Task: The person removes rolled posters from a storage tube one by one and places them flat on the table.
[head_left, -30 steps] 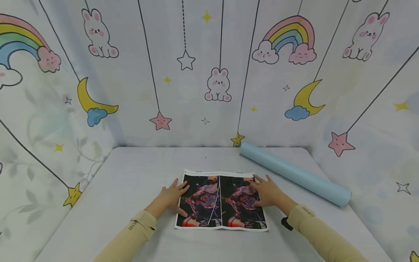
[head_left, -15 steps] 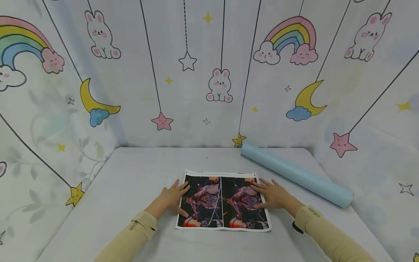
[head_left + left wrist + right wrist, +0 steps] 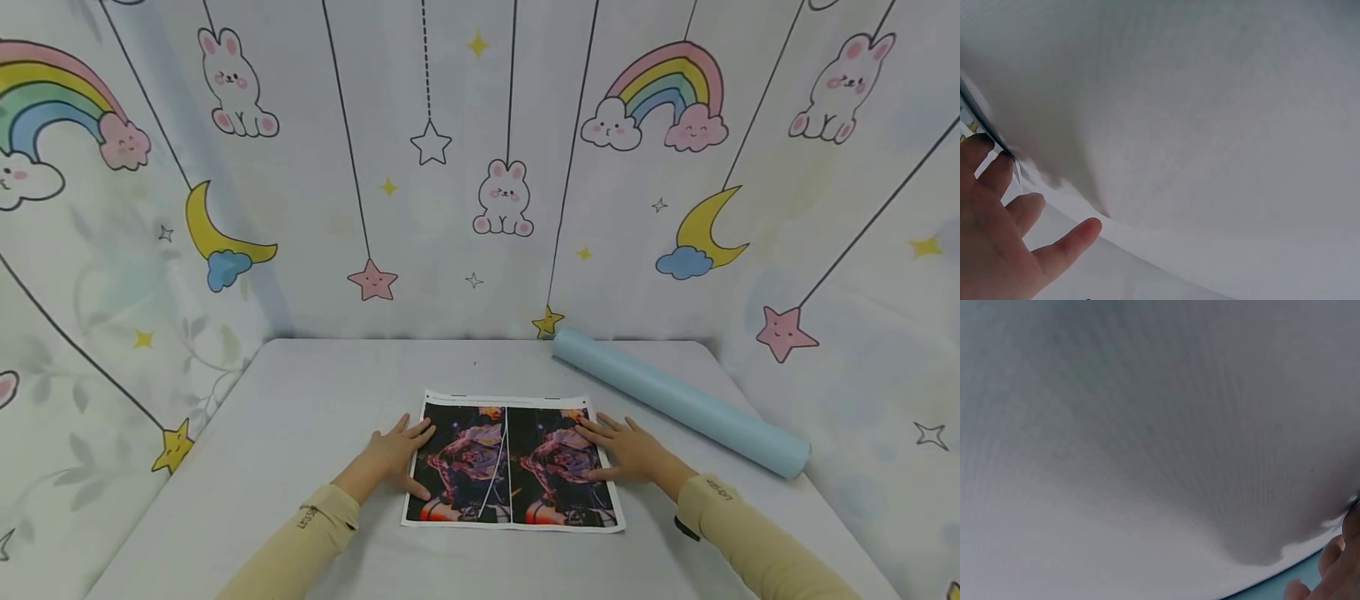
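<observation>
A printed sheet of paper (image 3: 468, 458) lies on the white table, with two near-identical dark pictures side by side and a white line slanting across the left one. My left hand (image 3: 390, 457) rests spread on the sheet's left edge, fingertips and thumb over the print. On the opposite edge, my right hand (image 3: 632, 450) lies with extended fingers touching the right picture. In the left wrist view the left hand (image 3: 997, 219) shows spread fingers above the white surface. Only part of the right hand (image 3: 1338, 569) enters the right wrist view, at the lower right corner.
A long light-blue roll (image 3: 678, 400) lies slantwise at the back right of the white table (image 3: 337, 392). A curtain (image 3: 300, 167) with cartoon rabbits, rainbows, moons and stars hangs behind and at both sides. A dark band shows under the right cuff.
My right hand has slid slightly outward to the right over the paper's edge, and the sheet now lies flatter on that side. The left hand keeps its place.
</observation>
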Available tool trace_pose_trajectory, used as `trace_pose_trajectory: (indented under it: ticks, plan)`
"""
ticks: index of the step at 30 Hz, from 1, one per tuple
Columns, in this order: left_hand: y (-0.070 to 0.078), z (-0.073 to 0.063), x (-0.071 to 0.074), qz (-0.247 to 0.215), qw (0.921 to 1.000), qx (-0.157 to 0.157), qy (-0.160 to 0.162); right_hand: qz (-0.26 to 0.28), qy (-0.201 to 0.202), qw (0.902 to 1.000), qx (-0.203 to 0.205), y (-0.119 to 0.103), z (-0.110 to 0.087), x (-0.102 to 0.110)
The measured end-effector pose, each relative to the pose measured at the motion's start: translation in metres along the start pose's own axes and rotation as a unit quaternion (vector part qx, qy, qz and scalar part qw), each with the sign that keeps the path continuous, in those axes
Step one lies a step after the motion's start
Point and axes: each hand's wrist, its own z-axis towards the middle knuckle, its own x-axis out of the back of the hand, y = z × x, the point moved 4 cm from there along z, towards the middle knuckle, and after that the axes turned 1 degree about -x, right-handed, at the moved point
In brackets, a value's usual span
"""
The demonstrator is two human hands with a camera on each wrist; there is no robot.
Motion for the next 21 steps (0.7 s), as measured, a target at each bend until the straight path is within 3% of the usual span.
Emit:
trace_pose_trajectory:
  ticks: [8,21]
  plan:
    - [-0.0021,-0.0025,-0.0020,-0.004,1.0000,0.000,0.007,-0.001,-0.032,0.9994,-0.014,-0.0021,0.0006,0.0049]
    - [0.0032,0.0002,0.0021,0.004,0.9998,-0.005,0.016,0.008,0.007,0.9999,0.007,-0.0013,0.0004,0.0011]
